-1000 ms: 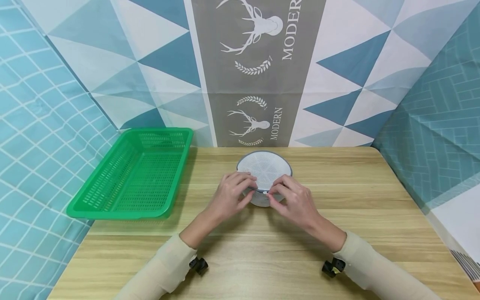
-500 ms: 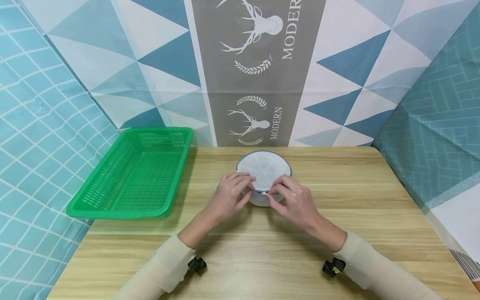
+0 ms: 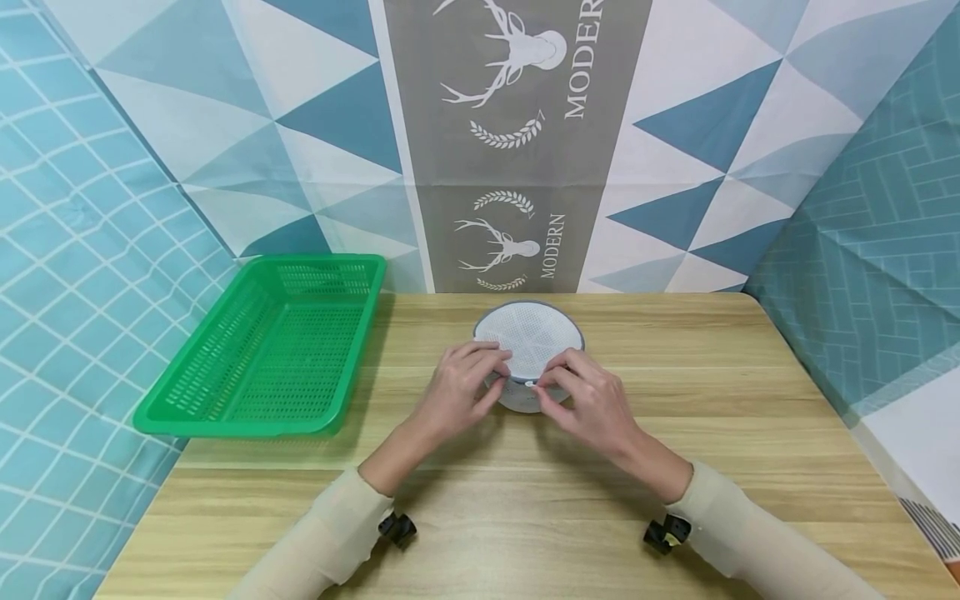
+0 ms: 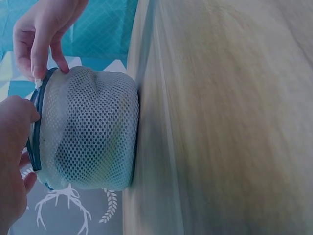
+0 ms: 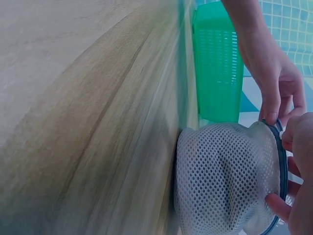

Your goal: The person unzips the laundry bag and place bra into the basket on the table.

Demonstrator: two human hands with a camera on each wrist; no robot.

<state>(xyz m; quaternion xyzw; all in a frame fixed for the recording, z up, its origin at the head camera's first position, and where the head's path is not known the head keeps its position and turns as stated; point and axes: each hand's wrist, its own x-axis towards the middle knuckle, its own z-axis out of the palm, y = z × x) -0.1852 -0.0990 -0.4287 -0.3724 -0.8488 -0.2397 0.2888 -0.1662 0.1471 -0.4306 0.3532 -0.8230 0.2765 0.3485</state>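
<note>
Worn: left sleeve (image 3: 322, 533) and right sleeve (image 3: 757, 533), both plain cream, smooth-faced with slight creasing, each ending short of the wrist. Left hand (image 3: 463, 387) and right hand (image 3: 592, 400) bare, fingers likewise. Inner side of each cuff carries a small black device: left unit (image 3: 397, 529) and right unit (image 3: 667, 534), both compact and blocky. Right unit shows a small yellow patch; finer detail too small to resolve.

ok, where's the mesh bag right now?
Head view: the mesh bag stands near the far edge of the wooden table, right of the green basket, with the left hand and right hand at its near rim.
</note>
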